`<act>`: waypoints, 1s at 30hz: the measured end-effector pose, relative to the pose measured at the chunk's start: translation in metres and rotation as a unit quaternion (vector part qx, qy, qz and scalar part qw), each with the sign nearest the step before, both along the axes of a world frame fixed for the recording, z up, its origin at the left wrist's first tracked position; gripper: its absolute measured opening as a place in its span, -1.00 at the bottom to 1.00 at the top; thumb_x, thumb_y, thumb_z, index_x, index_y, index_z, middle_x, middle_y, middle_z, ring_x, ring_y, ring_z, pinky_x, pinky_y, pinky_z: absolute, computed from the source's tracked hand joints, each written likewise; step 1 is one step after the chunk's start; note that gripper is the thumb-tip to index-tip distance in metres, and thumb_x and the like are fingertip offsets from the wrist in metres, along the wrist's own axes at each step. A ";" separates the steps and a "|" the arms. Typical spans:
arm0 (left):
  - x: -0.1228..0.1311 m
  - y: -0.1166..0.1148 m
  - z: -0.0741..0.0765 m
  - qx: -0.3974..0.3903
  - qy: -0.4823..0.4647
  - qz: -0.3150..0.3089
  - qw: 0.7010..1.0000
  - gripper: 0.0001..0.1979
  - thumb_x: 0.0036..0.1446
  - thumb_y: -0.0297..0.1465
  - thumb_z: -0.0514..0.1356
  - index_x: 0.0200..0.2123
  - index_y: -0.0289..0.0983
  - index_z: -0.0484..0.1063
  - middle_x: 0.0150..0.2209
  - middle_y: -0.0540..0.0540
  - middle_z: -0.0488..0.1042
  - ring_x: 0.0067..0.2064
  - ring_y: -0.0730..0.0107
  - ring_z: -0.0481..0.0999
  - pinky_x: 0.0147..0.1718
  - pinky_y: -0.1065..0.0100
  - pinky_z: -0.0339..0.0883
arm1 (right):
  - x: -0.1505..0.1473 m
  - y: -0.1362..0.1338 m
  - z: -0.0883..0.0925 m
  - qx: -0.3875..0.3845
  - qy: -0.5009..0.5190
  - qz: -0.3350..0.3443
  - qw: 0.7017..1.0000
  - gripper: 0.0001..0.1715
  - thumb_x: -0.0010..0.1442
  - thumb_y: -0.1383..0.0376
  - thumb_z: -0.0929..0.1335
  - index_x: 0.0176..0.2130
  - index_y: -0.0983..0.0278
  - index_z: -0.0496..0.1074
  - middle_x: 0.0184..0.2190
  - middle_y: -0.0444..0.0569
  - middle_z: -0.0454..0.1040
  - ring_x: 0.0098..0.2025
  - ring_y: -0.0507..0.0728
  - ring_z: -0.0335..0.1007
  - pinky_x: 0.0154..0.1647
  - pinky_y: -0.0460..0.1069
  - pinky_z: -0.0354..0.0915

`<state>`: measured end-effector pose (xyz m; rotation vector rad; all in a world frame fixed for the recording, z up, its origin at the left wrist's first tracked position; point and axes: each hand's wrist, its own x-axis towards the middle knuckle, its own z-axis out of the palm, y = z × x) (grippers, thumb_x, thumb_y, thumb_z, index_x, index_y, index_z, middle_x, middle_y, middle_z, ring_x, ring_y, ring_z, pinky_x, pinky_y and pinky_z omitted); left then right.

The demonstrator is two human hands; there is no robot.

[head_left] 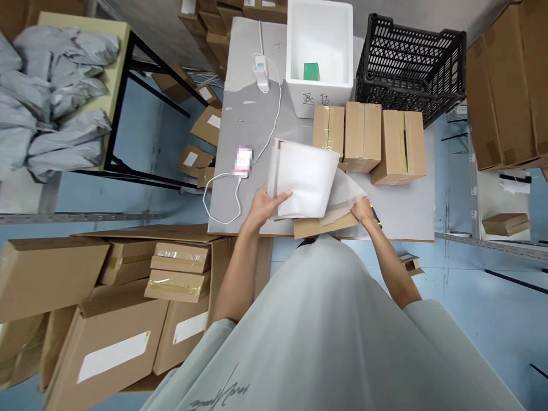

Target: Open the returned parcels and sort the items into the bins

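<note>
A white, box-shaped item (305, 180), partly wrapped in a pale translucent sheet (346, 194), is over the near middle of the table. My left hand (266, 206) is closed around its left side, the thumb lying on the white face. At the lower right, my right hand (363, 210) is closed on a corner of the pale sheet. A black and yellow tool (376, 217) sticks out beside this hand; whether it is held or lies on the table I cannot tell. Brown cardboard (327, 226) shows beneath the white item, at the table's front edge.
Three taped cardboard boxes (363, 137) stand behind my right hand. Farther back are a white foam bin (319, 97) with a green box inside and a black crate (411, 63). A phone (243, 162) with white cables lies left. Large cartons (115, 337) crowd the lower left.
</note>
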<state>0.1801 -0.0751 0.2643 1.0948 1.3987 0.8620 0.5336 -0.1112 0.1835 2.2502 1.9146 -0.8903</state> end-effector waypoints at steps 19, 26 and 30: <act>-0.001 -0.017 -0.028 -0.115 -0.138 0.034 0.983 -0.14 -0.05 0.10 0.66 0.15 -0.34 0.64 0.09 -0.35 0.78 0.22 -0.20 0.75 0.25 0.02 0.68 | 0.044 -0.073 0.007 0.055 0.012 -0.161 0.985 -0.41 0.39 0.29 0.39 0.32 0.46 0.54 0.17 0.44 0.68 0.18 0.47 0.66 0.27 0.24 0.49; 0.008 -0.020 -0.035 -0.148 -0.143 -0.008 0.979 -0.15 -0.08 0.10 0.67 0.12 -0.34 0.66 0.02 -0.36 0.79 0.18 -0.24 0.78 0.24 -0.03 0.69 | 0.006 -0.064 0.023 0.170 0.365 -0.182 0.897 -0.07 0.53 -0.28 0.28 0.59 0.15 0.27 0.59 0.21 0.36 0.60 0.29 0.33 0.59 0.29 0.34; 0.010 -0.022 -0.038 -0.166 -0.159 -0.015 0.973 -0.14 -0.11 0.08 0.69 0.12 -0.36 0.67 0.03 -0.37 0.79 0.19 -0.24 0.77 0.23 -0.01 0.70 | -0.031 -0.042 0.018 0.061 0.490 -0.331 0.804 0.00 0.48 -0.40 0.25 0.57 0.11 0.26 0.59 0.16 0.38 0.46 0.27 0.55 0.41 0.27 0.55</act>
